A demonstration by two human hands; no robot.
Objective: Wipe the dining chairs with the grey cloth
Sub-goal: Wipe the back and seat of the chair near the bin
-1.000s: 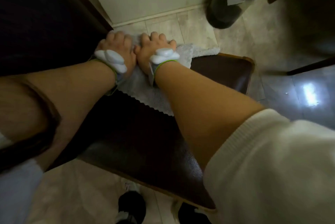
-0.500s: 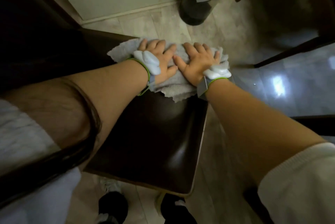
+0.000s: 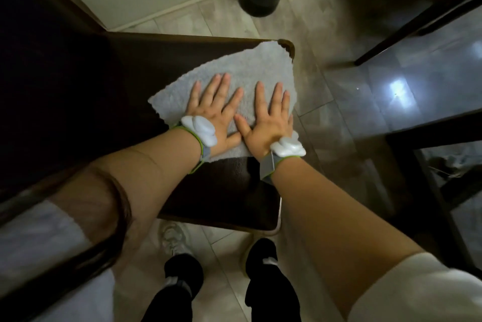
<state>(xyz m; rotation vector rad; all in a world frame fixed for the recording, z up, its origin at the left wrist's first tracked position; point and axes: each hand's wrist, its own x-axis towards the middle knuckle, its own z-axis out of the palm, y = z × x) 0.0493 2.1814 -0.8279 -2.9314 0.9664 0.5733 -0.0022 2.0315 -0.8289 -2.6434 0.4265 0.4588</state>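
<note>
I saw the grey cloth (image 3: 236,81), fluffy and rumpled, spread over the dark chair seat's (image 3: 224,186) right far corner. My left hand (image 3: 219,115) and right hand (image 3: 268,119) pressed it flat, each grip spread. Pale floor tiles (image 3: 227,251) lay below.

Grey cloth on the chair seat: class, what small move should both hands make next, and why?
Probably slide the grey cloth leftward across the chair seat. The left hand and right hand press it flat, fingers straight, at the seat's far right corner, with one edge already at the seat's rim. The dark stretch of seat to the left lies uncovered, so that area seems the next to wipe.
</note>
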